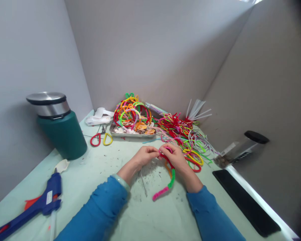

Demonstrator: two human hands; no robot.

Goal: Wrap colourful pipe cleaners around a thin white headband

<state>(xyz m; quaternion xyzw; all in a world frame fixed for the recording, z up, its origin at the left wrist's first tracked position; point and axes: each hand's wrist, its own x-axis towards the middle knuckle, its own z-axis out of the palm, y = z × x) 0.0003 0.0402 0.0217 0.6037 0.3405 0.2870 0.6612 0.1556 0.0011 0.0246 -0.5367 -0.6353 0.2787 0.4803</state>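
Both hands meet over the middle of the table, working on a fuzzy pipe cleaner band (172, 179) in pink, red and green. My right hand (174, 157) is closed around its upper part, and the loose end curves down toward me, finishing in bright pink. Thumb and finger of my left hand (146, 155) pinch at the band's pink upper tip; the exact spot is partly covered by the fingers. An orange strand (168, 169) shows behind the band. Below my left hand, a thin metal rod (143, 184) lies on the table.
A metal tray (132, 135) piled with colourful pipe cleaner loops (130, 112) stands at the back. Scissors (101, 139), a green bottle (62, 134) and a blue glue gun (46, 197) are to the left. Loose pipe cleaners (175, 125), a clear jar (240, 150) and a black strip (245, 202) are right.
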